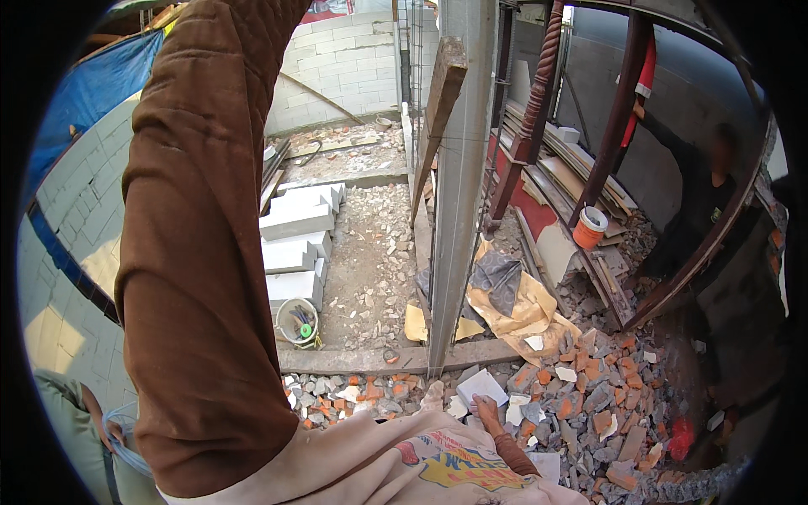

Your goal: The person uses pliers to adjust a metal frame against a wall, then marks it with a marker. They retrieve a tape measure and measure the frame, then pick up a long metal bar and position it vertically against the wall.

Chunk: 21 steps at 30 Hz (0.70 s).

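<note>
My left arm (198, 244), in a brown sleeve, rises across the left side and leaves at the top edge; its hand is out of view. Low in the middle, my right hand (486, 414) has its fingers curled at the near edge of a white block piece (481, 390) and appears to grip it. The block's underside is hidden. Beneath it spreads broken brick and concrete rubble (581, 404). My printed pale shirt (379, 463) hides part of the foreground. A toe-like shape (433, 396) shows beside the block.
A metal post (463, 194) and leaning timber (438, 109) stand ahead. White blocks (295, 220) and a tool bucket (297, 321) lie left; an orange bucket (590, 227) and planks, right. A dark-clothed person (699, 202) stands right; another in green (71, 429) holds pale-blue cord.
</note>
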{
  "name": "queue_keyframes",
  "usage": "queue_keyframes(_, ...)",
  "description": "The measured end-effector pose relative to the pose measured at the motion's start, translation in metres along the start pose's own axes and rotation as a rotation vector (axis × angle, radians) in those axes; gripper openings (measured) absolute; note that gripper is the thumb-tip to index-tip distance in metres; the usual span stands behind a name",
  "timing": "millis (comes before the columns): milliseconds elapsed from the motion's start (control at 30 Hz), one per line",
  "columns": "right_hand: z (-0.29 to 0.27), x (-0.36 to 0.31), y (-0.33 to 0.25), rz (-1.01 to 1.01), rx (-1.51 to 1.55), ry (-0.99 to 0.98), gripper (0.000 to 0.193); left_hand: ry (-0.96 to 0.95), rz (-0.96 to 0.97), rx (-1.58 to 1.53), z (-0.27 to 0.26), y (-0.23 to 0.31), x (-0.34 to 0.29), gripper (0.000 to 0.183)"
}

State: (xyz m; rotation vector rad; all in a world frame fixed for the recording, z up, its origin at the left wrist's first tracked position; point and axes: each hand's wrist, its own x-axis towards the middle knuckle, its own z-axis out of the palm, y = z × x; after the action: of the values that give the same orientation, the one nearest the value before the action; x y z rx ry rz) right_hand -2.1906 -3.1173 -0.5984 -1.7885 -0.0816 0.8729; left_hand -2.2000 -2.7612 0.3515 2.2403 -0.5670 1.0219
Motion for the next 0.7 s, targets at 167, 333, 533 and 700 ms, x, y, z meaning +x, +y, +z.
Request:
queue_keyframes(167,0.000,0.003,-0.002,-0.013,0.018,-0.056,0.040,0.088,0.013,-0.025,0.007,-0.001,-0.013,0.076)
queue_keyframes(333,0.001,0.003,-0.004,-0.027,0.007,-0.037,0.044,0.010,-0.023,-0.018,0.004,0.005,-0.011,0.081)
queue_keyframes(533,0.007,0.001,-0.002,-0.003,0.041,-0.044,0.042,0.043,-0.003,-0.029,0.005,-0.002,-0.005,0.078)
queue_keyframes(700,0.007,-0.003,-0.001,0.021,0.064,-0.010,0.041,0.048,-0.039,-0.034,0.003,0.000,-0.004,0.074)
